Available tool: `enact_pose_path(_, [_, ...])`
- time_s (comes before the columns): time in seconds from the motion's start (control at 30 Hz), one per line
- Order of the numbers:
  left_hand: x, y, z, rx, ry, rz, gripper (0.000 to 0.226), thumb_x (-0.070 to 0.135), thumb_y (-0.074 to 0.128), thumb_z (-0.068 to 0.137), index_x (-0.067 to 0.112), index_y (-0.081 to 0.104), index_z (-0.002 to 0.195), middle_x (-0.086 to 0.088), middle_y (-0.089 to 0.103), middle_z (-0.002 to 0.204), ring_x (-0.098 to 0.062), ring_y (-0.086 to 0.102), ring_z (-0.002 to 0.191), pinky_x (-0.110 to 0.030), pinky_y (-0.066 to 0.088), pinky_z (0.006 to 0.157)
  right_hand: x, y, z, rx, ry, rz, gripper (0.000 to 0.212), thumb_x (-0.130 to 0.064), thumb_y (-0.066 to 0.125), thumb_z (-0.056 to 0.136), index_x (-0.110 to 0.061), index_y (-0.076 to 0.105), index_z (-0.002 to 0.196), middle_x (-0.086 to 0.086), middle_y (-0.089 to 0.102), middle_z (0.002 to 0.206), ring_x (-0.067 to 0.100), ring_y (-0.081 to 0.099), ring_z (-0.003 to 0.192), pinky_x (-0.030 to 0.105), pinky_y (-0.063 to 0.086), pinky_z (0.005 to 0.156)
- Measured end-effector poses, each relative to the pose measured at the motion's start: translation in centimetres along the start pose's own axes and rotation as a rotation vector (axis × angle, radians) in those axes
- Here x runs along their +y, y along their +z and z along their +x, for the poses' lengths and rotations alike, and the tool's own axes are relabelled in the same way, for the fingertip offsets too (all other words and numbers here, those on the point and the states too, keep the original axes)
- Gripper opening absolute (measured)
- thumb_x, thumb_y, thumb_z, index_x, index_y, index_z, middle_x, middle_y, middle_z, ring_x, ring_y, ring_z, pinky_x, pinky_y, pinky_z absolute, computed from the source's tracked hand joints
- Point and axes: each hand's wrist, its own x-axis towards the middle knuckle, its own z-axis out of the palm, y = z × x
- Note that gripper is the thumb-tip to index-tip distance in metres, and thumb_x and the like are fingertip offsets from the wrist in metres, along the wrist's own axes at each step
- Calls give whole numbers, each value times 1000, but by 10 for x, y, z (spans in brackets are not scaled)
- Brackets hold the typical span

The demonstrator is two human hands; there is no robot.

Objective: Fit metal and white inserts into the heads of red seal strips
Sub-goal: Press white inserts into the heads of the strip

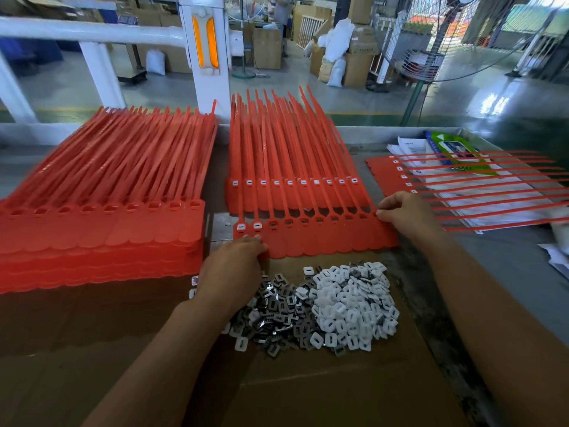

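A sheet of joined red seal strips [317, 238] lies in front of me on top of a stack of filled sheets [292, 192]. Its two leftmost heads carry white inserts; the other heads show dark metal pieces. My left hand [234, 269] rests on the sheet's lower left corner, fingers curled over the edge. My right hand [403, 211] pinches the sheet's upper right corner. Below lie a heap of metal inserts [277, 312] and a heap of white inserts [351, 306] on brown cardboard [308, 389].
A thick stack of red strip sheets with hollow heads [101, 223] lies at the left. At the right, one sheet with white inserts [462, 183] lies over papers and a green packet [452, 149]. A white post [209, 53] stands behind the table.
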Motion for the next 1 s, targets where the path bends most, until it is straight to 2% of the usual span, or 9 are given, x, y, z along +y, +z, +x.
enact_pose_path(0.07, [0, 0, 0, 1, 0, 1, 43, 5, 40, 92, 22, 54, 128, 9, 42, 142, -14, 40, 130, -32, 35, 103, -6, -1, -7, 22, -55, -10, 8, -10, 65, 82, -13, 62, 88, 0, 60, 88, 14, 54, 85, 28, 40, 74])
enact_pose_path(0.13, [0, 0, 0, -3, -2, 5, 43, 5, 40, 92, 22, 53, 129, 9, 42, 142, -13, 39, 131, -32, 35, 103, -17, -3, -18, -27, -149, -22, 7, -12, 66, 82, -18, 63, 83, -4, 61, 84, 11, 55, 82, 24, 39, 72])
enact_pose_path(0.23, [0, 0, 1, -3, 2, 10, 43, 5, 41, 91, 23, 54, 128, 9, 42, 142, -14, 40, 130, -33, 36, 103, -39, -3, -41, -242, -297, -101, 12, -18, 68, 81, -28, 64, 77, -17, 60, 78, -1, 54, 77, 12, 37, 65])
enact_pose_path(0.3, [0, 0, 1, -2, 6, 13, 42, 6, 41, 91, 23, 54, 128, 9, 42, 142, -14, 40, 130, -32, 36, 103, -52, 2, -56, -387, -369, -158, 10, -22, 68, 80, -31, 66, 77, -20, 61, 77, -6, 56, 76, 11, 39, 68])
enact_pose_path(0.43, [-1, 0, 1, -9, 8, 20, 43, 6, 41, 91, 23, 53, 128, 9, 41, 143, -13, 39, 130, -31, 35, 103, -70, 17, -75, -594, -457, -196, 7, -21, 67, 82, -23, 70, 88, -22, 59, 77, -12, 54, 71, 1, 39, 61])
enact_pose_path(0.57, [-1, 0, 1, -8, 14, 25, 43, 6, 40, 91, 23, 53, 129, 9, 41, 143, -14, 39, 130, -32, 37, 102, -77, 31, -83, -629, -503, -299, 16, -21, 69, 81, -18, 71, 96, -20, 56, 78, -7, 52, 72, 3, 37, 61])
enact_pose_path(0.67, [-1, 0, 2, -14, 15, 20, 44, 5, 40, 90, 22, 53, 129, 8, 41, 143, -14, 39, 131, -33, 37, 104, -77, 37, -85, -630, -492, -331, 15, -15, 71, 79, -15, 71, 94, -14, 58, 78, -1, 54, 75, 7, 40, 64])
enact_pose_path(0.83, [-1, 0, 2, -11, 16, 23, 44, 5, 41, 91, 23, 52, 130, 8, 40, 144, -12, 37, 132, -31, 33, 105, -77, 40, -84, -631, -480, -353, 12, -14, 70, 79, -14, 68, 91, -13, 55, 80, 3, 53, 79, 15, 42, 70])
enact_pose_path(1.0, [-1, 0, 2, -14, 17, 26, 45, 5, 41, 91, 23, 51, 131, 8, 39, 144, -13, 36, 132, -31, 33, 106, -78, 37, -84, -670, -468, -311, 10, -17, 70, 80, -22, 61, 78, -17, 53, 76, -3, 51, 71, 6, 39, 56])
